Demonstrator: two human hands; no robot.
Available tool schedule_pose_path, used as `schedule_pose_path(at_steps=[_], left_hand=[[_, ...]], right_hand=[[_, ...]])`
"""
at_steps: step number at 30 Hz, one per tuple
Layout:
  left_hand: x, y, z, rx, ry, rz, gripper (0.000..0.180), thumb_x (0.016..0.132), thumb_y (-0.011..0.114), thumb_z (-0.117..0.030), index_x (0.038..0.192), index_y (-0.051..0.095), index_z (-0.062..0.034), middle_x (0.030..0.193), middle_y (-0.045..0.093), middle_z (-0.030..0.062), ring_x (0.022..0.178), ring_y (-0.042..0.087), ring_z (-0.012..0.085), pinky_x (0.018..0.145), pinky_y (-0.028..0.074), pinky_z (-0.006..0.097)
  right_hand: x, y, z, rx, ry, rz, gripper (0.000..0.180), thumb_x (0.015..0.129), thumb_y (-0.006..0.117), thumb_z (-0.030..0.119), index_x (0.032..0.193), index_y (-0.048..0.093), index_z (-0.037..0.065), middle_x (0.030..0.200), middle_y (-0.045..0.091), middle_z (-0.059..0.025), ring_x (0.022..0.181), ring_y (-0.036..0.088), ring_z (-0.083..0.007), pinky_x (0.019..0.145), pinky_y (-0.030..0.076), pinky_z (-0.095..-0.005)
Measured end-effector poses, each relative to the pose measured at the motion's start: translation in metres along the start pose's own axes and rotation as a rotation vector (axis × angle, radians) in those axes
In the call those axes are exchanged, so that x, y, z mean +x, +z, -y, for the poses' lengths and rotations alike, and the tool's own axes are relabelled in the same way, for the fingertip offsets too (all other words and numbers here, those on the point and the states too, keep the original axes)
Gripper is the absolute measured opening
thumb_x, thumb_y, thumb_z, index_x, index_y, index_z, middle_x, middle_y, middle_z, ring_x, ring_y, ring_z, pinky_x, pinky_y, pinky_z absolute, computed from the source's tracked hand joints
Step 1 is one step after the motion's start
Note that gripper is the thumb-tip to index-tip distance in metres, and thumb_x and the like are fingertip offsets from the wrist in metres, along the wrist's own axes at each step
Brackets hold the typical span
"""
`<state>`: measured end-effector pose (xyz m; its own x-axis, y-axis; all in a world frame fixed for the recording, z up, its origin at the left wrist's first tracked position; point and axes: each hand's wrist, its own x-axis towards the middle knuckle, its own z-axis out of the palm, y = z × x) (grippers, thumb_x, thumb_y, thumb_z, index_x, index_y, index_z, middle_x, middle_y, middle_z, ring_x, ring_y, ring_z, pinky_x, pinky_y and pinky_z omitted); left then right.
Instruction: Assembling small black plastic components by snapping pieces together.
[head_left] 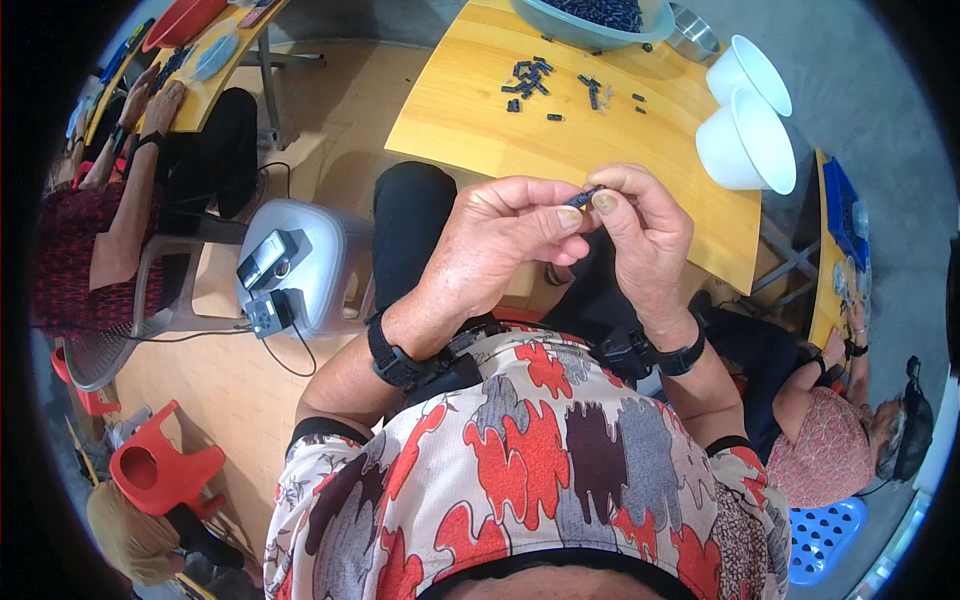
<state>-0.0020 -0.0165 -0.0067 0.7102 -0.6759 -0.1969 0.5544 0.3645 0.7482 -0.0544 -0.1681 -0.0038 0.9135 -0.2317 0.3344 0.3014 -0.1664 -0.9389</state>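
Observation:
Both hands meet just off the near edge of the yellow table [455,120]. A small dark blue, short rod-like piece [583,198] sits between their fingertips; its exact kind is too small to make out. My left hand [505,230] pinches one end with thumb and fingers. At the other end, my right hand [648,235] grips it between thumb and forefinger, partly covering it. Beyond them on the table lies a loose heap of similar dark pieces [527,82], with a smaller cluster [594,92] to its right and a few single ones scattered about.
At the far edge stand a pale blue basin [585,36] full of dark pieces and a metal bowl [694,34]. Two white tubs [738,150] occupy the table's right side. A grey stool [330,265] with cabled devices is at my left. Other people sit at tables on both sides.

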Motion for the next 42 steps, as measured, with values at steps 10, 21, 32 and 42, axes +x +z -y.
schedule_pose_path(at_steps=[10, 21, 32, 42], left_hand=[[0.0, -0.01, 0.002, 0.013, -0.078, 0.036, 0.018, 0.085, 0.059, -0.008, 0.1, 0.061, 0.0015, 0.086, 0.065, 0.0112, 0.072, 0.064, 0.0167, 0.068, 0.055, 0.029], [-0.002, -0.003, 0.003, -0.107, -0.107, 0.062, 0.022, 0.087, 0.058, -0.013, 0.102, 0.06, 0.0025, 0.094, 0.065, 0.0107, 0.085, 0.063, 0.0156, 0.079, 0.051, 0.03], [0.001, 0.006, 0.008, -0.144, -0.039, 0.094, 0.022, 0.088, 0.055, -0.012, 0.103, 0.06, 0.0031, 0.094, 0.064, 0.0129, 0.087, 0.063, 0.0186, 0.08, 0.052, 0.032], [0.0, 0.001, 0.003, 0.034, -0.05, 0.15, 0.024, 0.09, 0.051, -0.015, 0.102, 0.061, 0.0041, 0.094, 0.064, 0.0131, 0.086, 0.063, 0.0186, 0.079, 0.053, 0.031]], right_hand=[[-0.01, 0.006, -0.005, -0.279, -0.203, -0.035, 0.022, 0.078, 0.063, 0.0, 0.099, 0.058, -0.001, 0.09, 0.058, -0.0105, 0.073, 0.058, -0.0141, 0.063, 0.048, -0.0234], [-0.013, 0.007, -0.005, -0.65, -0.451, -0.032, 0.045, 0.066, 0.073, 0.001, 0.107, 0.056, -0.001, 0.094, 0.06, -0.0138, 0.073, 0.062, -0.0185, 0.061, 0.052, -0.0256], [-0.013, 0.004, -0.006, -0.716, -0.55, -0.123, 0.039, 0.067, 0.071, -0.002, 0.103, 0.058, -0.003, 0.09, 0.061, -0.0139, 0.061, 0.059, -0.0147, 0.055, 0.05, -0.0235], [-0.01, 0.0, -0.009, -0.682, -0.585, -0.117, 0.035, 0.07, 0.072, 0.004, 0.101, 0.058, -0.003, 0.086, 0.063, -0.0128, 0.06, 0.06, -0.0141, 0.053, 0.05, -0.0226]])
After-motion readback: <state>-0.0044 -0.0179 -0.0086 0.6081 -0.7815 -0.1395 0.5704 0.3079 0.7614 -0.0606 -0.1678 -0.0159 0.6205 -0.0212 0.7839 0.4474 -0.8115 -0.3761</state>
